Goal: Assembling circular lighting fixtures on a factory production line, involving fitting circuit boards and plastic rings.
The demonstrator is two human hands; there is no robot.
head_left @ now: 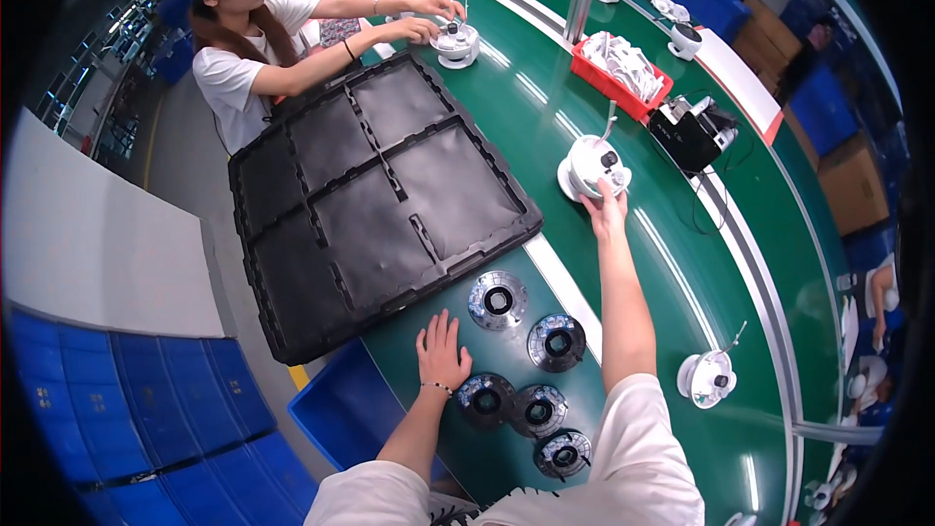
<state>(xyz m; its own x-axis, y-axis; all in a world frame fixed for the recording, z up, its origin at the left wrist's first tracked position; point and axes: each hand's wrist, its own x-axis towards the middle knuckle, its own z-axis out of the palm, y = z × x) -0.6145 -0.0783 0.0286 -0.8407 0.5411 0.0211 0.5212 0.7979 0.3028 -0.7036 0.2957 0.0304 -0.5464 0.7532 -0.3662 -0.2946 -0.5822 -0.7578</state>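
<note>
My right hand reaches far out and grips the near edge of a white round device, which has a dark round part on top and a thin cable sticking up. My left hand lies flat with its fingers spread on the green table, holding nothing. Just right of it are several dark ring-shaped parts with round central openings and circuit boards, among them a far ring part and a near ring part. None of these is in my hands.
A large black compartment tray lies on the left. Beyond it a co-worker handles another white device. A red bin of white parts and a black box stand far right; another white device sits at right. A blue bin is lower left.
</note>
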